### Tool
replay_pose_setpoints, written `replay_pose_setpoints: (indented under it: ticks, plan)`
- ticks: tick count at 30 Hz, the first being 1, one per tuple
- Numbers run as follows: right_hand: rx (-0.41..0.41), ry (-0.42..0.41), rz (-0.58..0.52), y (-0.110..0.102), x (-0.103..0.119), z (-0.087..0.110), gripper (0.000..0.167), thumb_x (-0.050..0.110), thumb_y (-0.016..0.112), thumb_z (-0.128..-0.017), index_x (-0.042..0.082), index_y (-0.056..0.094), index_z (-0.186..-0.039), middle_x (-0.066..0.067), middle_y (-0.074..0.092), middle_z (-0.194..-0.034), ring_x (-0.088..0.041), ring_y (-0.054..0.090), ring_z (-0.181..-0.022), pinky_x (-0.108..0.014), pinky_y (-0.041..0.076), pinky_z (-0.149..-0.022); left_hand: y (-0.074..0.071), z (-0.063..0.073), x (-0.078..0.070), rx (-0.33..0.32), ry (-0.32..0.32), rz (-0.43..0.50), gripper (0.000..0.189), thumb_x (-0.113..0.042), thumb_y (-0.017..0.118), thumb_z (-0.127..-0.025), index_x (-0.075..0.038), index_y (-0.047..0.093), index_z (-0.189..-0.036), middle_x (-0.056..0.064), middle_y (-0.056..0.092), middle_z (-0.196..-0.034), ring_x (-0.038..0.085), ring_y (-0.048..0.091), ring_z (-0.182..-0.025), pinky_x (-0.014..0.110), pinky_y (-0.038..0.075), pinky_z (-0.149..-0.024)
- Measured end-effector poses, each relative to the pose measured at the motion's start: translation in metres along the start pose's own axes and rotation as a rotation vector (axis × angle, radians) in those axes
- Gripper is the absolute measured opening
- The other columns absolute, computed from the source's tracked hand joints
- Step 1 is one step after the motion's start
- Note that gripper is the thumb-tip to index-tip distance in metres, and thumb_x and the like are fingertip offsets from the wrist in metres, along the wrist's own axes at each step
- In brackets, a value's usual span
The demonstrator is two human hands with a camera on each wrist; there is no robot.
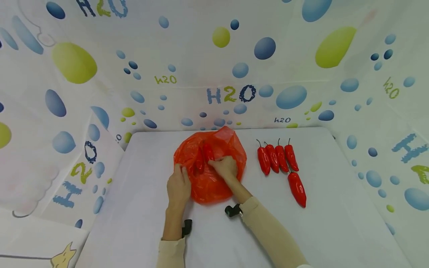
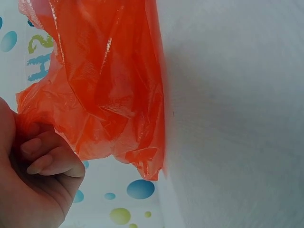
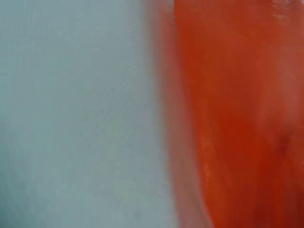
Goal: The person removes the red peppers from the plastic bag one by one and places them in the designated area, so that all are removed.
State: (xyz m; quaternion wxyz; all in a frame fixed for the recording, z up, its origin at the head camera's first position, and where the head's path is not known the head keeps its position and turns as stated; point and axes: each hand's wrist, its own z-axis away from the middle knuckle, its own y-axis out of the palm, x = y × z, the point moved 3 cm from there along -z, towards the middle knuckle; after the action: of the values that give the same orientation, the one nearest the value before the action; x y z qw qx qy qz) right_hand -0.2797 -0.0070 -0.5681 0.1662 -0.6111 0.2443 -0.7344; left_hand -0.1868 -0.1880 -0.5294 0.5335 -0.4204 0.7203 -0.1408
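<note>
A thin red plastic bag [image 1: 204,188] lies spread on the white table with its mouth facing up. My left hand [image 1: 178,185] pinches the bag's left edge; in the left wrist view its fingers [image 2: 52,156] are curled into the film. Over the bag's opening, my right hand [image 1: 225,166] holds a red chili pepper [image 1: 208,149] by its near end. Beside it, another red pepper [image 1: 199,160] lies in the bag. The right wrist view shows only blurred bag film [image 3: 242,114] and tabletop, with the right hand out of sight.
To the right of the bag, several red peppers [image 1: 263,160] with dark stems lie side by side. A larger single pepper [image 1: 296,189] lies nearer to me, below that row. A patterned curtain [image 1: 187,93] hangs behind the table [image 1: 140,167] and along its sides.
</note>
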Motion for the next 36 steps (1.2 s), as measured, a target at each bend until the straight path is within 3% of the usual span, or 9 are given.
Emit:
replay_pose_setpoints:
  ticks: [9, 22, 28, 36]
  plan:
    - [0.049, 0.018, -0.045, -0.008, 0.004, 0.007, 0.034, 0.046, 0.083, -0.085, 0.016, 0.076, -0.07, 0.0, 0.065, -0.058, -0.019, 0.066, -0.063, -0.031, 0.051, -0.061, 0.002, 0.0, 0.001, -0.001, 0.016, -0.003, 0.017, -0.016, 0.048, -0.111, 0.0, 0.053, -0.107, 0.014, 0.055, -0.07, 0.037, 0.057, -0.064, 0.047, 0.048, -0.06]
    - [0.048, 0.052, -0.106, -0.018, 0.006, 0.019, 0.027, 0.042, 0.083, -0.086, 0.015, 0.081, -0.083, 0.002, 0.069, -0.064, -0.02, 0.067, -0.069, -0.034, 0.058, -0.068, 0.003, 0.001, 0.002, 0.043, -0.029, -0.005, 0.016, -0.016, 0.047, -0.111, -0.001, 0.051, -0.108, 0.011, 0.052, -0.069, 0.031, 0.053, -0.062, 0.04, 0.045, -0.06]
    - [0.037, 0.072, -0.151, -0.024, 0.005, 0.023, 0.027, 0.04, 0.084, -0.085, 0.015, 0.083, -0.093, 0.005, 0.073, -0.071, -0.019, 0.069, -0.077, -0.036, 0.06, -0.073, 0.004, 0.001, 0.001, 0.026, -0.001, 0.0, 0.016, -0.016, 0.047, -0.111, -0.001, 0.051, -0.106, 0.011, 0.051, -0.068, 0.032, 0.054, -0.062, 0.043, 0.045, -0.059]
    - [0.022, 0.076, -0.214, -0.028, 0.001, 0.027, 0.027, 0.039, 0.083, -0.085, 0.014, 0.082, -0.094, 0.003, 0.074, -0.075, -0.021, 0.068, -0.083, -0.038, 0.061, -0.076, 0.004, 0.0, 0.001, 0.016, 0.014, 0.0, 0.016, -0.016, 0.047, -0.111, -0.001, 0.051, -0.107, 0.011, 0.051, -0.069, 0.032, 0.053, -0.061, 0.042, 0.046, -0.057]
